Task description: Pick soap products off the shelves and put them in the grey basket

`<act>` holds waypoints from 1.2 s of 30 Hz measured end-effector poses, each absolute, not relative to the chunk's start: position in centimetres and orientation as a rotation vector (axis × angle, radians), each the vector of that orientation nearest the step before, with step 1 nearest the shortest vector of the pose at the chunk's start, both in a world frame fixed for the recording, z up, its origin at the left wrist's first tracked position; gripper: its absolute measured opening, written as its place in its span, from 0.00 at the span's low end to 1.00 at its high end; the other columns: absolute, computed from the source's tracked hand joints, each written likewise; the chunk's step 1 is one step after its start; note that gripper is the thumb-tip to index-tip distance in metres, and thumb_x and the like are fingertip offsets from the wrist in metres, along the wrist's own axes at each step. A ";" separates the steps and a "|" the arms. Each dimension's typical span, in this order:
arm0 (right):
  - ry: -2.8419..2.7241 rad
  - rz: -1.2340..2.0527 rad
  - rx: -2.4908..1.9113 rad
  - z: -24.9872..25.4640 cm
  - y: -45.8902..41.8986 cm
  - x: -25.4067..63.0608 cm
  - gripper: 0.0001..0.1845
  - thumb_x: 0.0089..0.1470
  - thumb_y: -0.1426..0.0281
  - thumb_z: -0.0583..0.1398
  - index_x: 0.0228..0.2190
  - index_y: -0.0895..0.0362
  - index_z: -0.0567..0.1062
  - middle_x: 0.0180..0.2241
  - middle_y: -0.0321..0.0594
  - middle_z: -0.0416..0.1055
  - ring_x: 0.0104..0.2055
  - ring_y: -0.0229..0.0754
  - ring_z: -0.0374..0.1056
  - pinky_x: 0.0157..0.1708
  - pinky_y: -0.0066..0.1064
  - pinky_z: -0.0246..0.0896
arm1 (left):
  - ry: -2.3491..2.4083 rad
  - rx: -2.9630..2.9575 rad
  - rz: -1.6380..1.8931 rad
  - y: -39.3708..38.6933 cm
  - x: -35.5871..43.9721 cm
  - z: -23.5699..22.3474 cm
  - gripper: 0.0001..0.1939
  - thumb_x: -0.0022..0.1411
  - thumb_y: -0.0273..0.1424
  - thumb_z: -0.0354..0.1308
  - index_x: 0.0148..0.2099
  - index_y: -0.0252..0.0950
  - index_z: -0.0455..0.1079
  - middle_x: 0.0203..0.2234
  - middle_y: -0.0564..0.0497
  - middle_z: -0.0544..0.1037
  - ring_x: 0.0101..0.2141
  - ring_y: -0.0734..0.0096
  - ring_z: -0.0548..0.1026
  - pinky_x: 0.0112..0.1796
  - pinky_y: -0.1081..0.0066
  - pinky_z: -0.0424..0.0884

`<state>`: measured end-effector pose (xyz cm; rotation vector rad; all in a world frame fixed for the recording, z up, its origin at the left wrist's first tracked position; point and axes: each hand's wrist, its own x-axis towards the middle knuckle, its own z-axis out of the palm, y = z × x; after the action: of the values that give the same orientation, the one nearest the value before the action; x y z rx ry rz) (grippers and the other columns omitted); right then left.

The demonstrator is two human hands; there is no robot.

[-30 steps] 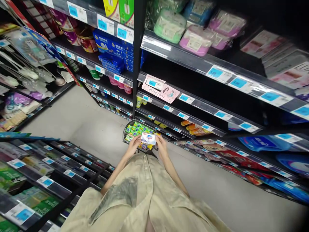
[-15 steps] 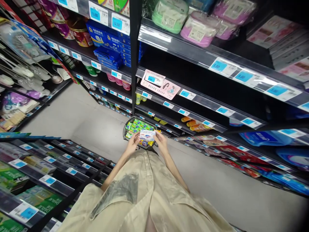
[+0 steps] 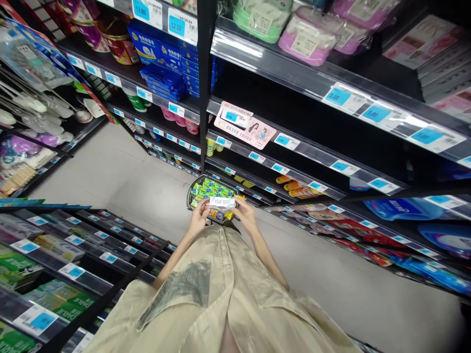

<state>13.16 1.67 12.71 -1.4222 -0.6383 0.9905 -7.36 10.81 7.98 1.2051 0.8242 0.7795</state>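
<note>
A small white and blue box (image 3: 222, 202) is held between both hands in front of my body. My left hand (image 3: 199, 218) pinches its left end, and my right hand (image 3: 246, 215) grips its right end with curled fingers. Just beyond the box, a dark basket (image 3: 192, 189) sits on the floor, filled with several green and yellow packs. It stands at the foot of a black shelf unit (image 3: 309, 147).
Black shelves with blue price tags rise ahead and to the right, holding blue boxes (image 3: 165, 63), pink and green tubs (image 3: 290, 29) and bottles. A lower rack (image 3: 73, 264) with green packs stands on my left. Grey floor (image 3: 121, 181) runs between them.
Both hands have lifted the box slightly and tilted it, so its narrow edge now faces me. The view has shifted down a little.
</note>
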 end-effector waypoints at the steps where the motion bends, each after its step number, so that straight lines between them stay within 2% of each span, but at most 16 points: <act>1: -0.650 0.989 -1.425 12.9 1.8 13.3 0.30 0.45 0.52 0.76 0.48 0.52 0.85 0.55 0.46 0.77 0.55 0.50 0.73 0.48 0.36 0.74 | 0.823 1.212 0.775 10.9 -7.4 8.1 0.30 0.68 0.48 0.62 0.64 0.35 0.68 0.56 0.36 0.79 0.48 0.57 0.81 0.50 0.57 0.79; 5: -0.648 0.973 -1.476 13.3 2.1 13.9 0.28 0.43 0.53 0.77 0.43 0.55 0.85 0.42 0.44 0.80 0.39 0.43 0.75 0.38 0.33 0.74 | 0.802 1.222 0.755 11.6 -7.6 9.0 0.30 0.69 0.50 0.60 0.64 0.35 0.68 0.60 0.34 0.76 0.56 0.52 0.78 0.50 0.57 0.80; 7: -0.626 0.983 -1.508 13.4 2.1 14.2 0.27 0.42 0.52 0.77 0.41 0.55 0.84 0.36 0.42 0.80 0.33 0.40 0.73 0.34 0.32 0.73 | 0.783 1.241 0.733 11.9 -7.6 9.6 0.29 0.70 0.50 0.59 0.63 0.35 0.69 0.58 0.35 0.78 0.53 0.53 0.79 0.48 0.58 0.80; 12: -0.559 0.979 -1.532 13.4 2.1 14.3 0.29 0.42 0.48 0.76 0.39 0.56 0.83 0.34 0.41 0.80 0.32 0.41 0.74 0.32 0.31 0.72 | 0.809 1.306 0.710 12.2 -7.1 10.8 0.28 0.70 0.51 0.59 0.60 0.35 0.72 0.50 0.40 0.82 0.41 0.62 0.81 0.46 0.61 0.79; 17: -0.540 0.985 -1.534 13.1 2.0 14.2 0.29 0.45 0.45 0.73 0.37 0.56 0.83 0.31 0.41 0.80 0.30 0.42 0.74 0.29 0.33 0.72 | 0.854 1.311 0.725 12.0 -6.9 11.5 0.27 0.70 0.52 0.60 0.57 0.36 0.74 0.49 0.40 0.82 0.44 0.58 0.81 0.48 0.60 0.78; 22: -0.562 1.024 -1.509 13.1 1.8 14.4 0.30 0.38 0.49 0.78 0.39 0.55 0.82 0.35 0.41 0.80 0.32 0.41 0.74 0.29 0.31 0.72 | 0.866 1.325 0.740 11.8 -7.0 11.3 0.26 0.70 0.51 0.60 0.58 0.36 0.73 0.49 0.41 0.82 0.43 0.59 0.81 0.46 0.62 0.78; 26: -0.619 1.030 -1.505 13.3 1.8 14.5 0.29 0.37 0.56 0.79 0.39 0.55 0.81 0.40 0.42 0.81 0.38 0.42 0.76 0.33 0.30 0.74 | 0.831 1.360 0.771 11.8 -7.1 11.4 0.25 0.72 0.48 0.58 0.61 0.36 0.71 0.54 0.39 0.80 0.43 0.61 0.81 0.46 0.62 0.79; 29: -0.656 1.013 -1.516 13.4 1.7 14.3 0.27 0.37 0.61 0.78 0.40 0.54 0.81 0.42 0.44 0.82 0.41 0.45 0.78 0.35 0.31 0.75 | 0.804 1.503 0.801 11.9 -7.4 12.3 0.22 0.75 0.43 0.54 0.62 0.37 0.71 0.58 0.38 0.79 0.51 0.58 0.80 0.49 0.61 0.79; 32: -0.737 0.887 -1.532 13.4 1.6 13.9 0.19 0.43 0.68 0.73 0.40 0.54 0.80 0.47 0.46 0.82 0.47 0.47 0.79 0.41 0.34 0.76 | 0.640 1.832 0.808 11.8 -7.9 14.0 0.19 0.78 0.34 0.47 0.62 0.37 0.72 0.60 0.37 0.78 0.59 0.55 0.77 0.56 0.56 0.76; 34: -0.769 0.743 -1.537 13.3 1.4 13.7 0.14 0.47 0.70 0.69 0.39 0.53 0.79 0.49 0.46 0.82 0.50 0.47 0.79 0.45 0.35 0.76 | 0.445 2.101 0.769 11.5 -8.1 15.3 0.20 0.78 0.28 0.43 0.62 0.38 0.73 0.59 0.37 0.79 0.56 0.57 0.79 0.54 0.56 0.75; 36: -0.787 0.625 -1.517 13.2 1.1 13.8 0.11 0.50 0.70 0.66 0.38 0.53 0.78 0.49 0.46 0.82 0.52 0.48 0.79 0.47 0.38 0.77 | 0.258 2.319 0.782 10.8 -8.0 16.2 0.21 0.78 0.24 0.45 0.62 0.40 0.73 0.58 0.38 0.81 0.48 0.62 0.81 0.48 0.61 0.77</act>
<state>13.77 1.07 13.25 -1.5171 -0.7875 0.6249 -7.96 10.76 16.24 2.3188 0.2579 0.7821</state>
